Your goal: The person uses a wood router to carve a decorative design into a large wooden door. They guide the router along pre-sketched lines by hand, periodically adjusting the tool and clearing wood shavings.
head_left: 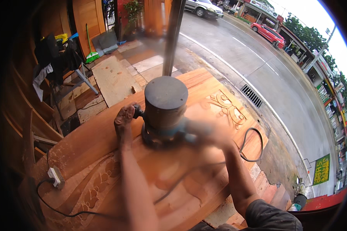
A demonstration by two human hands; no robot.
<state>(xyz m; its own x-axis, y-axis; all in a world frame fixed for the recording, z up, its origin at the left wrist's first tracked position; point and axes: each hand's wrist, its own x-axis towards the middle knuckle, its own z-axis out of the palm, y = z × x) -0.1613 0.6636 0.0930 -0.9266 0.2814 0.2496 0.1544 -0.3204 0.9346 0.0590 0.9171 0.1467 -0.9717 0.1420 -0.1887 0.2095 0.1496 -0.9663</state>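
A router (165,109) with a round dark top and a bluish lower body stands on a carved wooden door panel (104,142). My left hand (124,118) is closed round the dark knob on its left side. On its other side, my right hand (216,133) is wrapped round the handle, smeared by motion and a blurry patch. The router's base and bit are hard to make out. Scrollwork carving (229,109) shows at the panel's far right, and leaf-like carving (94,188) at its near left. Fine wood dust lies on the panel.
A black cord (88,211) runs from a white outlet box (56,178) on the panel's left end; a cord loop (251,144) hangs over its right edge. A metal post (173,38) rises behind the router. A green broom (91,56) stands far left; a road (254,57) lies right.
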